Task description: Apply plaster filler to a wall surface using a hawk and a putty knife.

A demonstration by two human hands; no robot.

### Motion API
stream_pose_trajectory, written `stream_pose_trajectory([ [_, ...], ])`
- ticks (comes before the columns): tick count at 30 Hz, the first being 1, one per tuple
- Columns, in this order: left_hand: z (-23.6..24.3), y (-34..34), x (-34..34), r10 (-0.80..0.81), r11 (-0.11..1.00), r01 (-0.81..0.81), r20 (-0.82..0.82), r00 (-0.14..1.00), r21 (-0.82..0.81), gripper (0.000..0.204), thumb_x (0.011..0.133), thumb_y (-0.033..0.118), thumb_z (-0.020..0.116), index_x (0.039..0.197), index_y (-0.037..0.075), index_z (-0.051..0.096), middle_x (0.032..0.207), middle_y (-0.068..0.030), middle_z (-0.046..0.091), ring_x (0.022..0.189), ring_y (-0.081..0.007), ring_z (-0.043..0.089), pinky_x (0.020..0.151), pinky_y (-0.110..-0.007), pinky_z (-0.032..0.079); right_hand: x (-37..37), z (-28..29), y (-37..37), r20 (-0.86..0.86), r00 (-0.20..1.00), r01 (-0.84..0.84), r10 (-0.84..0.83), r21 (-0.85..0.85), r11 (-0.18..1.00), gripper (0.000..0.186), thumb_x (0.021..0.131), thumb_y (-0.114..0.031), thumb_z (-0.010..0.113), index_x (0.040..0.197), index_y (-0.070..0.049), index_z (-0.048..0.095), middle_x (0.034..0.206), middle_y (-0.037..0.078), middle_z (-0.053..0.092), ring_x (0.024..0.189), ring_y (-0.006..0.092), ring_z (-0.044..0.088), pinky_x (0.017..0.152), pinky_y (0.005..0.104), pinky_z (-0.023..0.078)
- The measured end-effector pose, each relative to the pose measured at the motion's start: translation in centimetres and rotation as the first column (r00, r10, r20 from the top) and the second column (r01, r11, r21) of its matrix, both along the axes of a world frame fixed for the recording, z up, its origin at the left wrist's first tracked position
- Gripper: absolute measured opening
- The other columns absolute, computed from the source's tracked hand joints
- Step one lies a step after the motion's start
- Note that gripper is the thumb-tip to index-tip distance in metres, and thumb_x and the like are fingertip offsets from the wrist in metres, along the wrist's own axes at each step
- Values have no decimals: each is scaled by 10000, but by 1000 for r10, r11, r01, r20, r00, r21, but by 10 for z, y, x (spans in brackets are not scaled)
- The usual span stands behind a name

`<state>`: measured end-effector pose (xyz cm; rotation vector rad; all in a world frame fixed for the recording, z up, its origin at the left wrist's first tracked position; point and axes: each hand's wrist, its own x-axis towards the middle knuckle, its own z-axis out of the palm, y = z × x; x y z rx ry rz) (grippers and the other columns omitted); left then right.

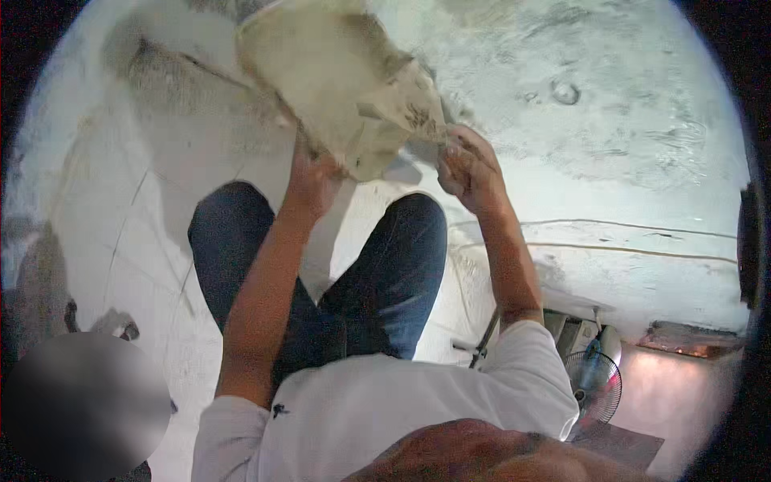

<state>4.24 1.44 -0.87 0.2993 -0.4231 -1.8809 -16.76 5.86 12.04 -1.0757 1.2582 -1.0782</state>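
Well, a pale tan piece [317, 68], flat and broad with rounded corners, is held up in front of the knees, near the upper middle of the view. It looks soft, like a bag or a sheet of cloth, though the material cannot be made out for sure. Its upper left face is fairly smooth and even, with a darker, dirty-looking rim along the left side. Toward the lower right it folds and creases, ending in a crumpled, lighter corner [418, 100] with dark brown smudges.

Both hands are on it, well apart from each other. The left hand [317, 173] is closed on the lower edge, its fingers partly hidden by the piece; the right hand [472, 169] pinches the tip of the crumpled corner, its fingers bent.

Below the piece are two bent knees in dark blue jeans [401, 269], and then a white shirt [409, 394] fills much of the lower part of the view. Light floor tiles [140, 265] spread out on the left. On the right rises a pale, stained wall [626, 153] with patchy plaster, and two thin cables [634, 247] run along it. Behind the right elbow stands a round fan [598, 390] with a dark wire guard, partly covered by the sleeve. A blurred grey disc [84, 406] blocks the lower left corner.
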Motion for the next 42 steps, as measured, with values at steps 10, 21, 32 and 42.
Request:
stream_pose_trajectory([
  [10, 22, 1, -15, 16, 1000, -16, -65, 998, 3, 784, 755, 9, 647, 1407, 104, 221, 1318, -121, 416, 1253, -289, 450, 1038, -457, 443, -15, 50, -7, -385, 922, -133, -44, -420, 898, 330, 939, -219, 578, 1187, -9, 518, 759, 21, 535, 531, 61, 409, 462, 208, 326],
  [21, 11, -18, -23, 89, 989, -60, 217, 972, -137, 795, 797, 24, 691, 1408, 119, 192, 1331, -131, 417, 1238, -279, 458, 1018, -406, 453, -22, 70, -36, -824, 426, -538, -372, -562, 628, 227, 918, -15, 557, 1134, 55, 552, 819, 98, 561, 558, 78, 432, 496, 225, 350],
  [32, 9, -23, -23, -64, 993, 92, -309, 949, 77, 804, 760, 141, 769, 1388, 128, 267, 1290, -98, 454, 1191, -258, 493, 1003, -413, 459, -9, 66, -16, -853, 396, -587, -340, -520, 620, 219, 885, -66, 587, 1079, 35, 584, 828, 167, 584, 551, 237, 532, 523, 328, 428],
  [42, 17, -19, -22, 23, 997, -35, -169, 985, -65, 890, 762, 97, 757, 1432, 162, 174, 1313, -100, 426, 1235, -260, 455, 1033, -428, 439, -8, 87, -30, -884, 66, -657, -463, -388, 646, 317, 849, 11, 578, 1166, 4, 579, 936, 117, 609, 730, 203, 604, 570, 320, 489],
])
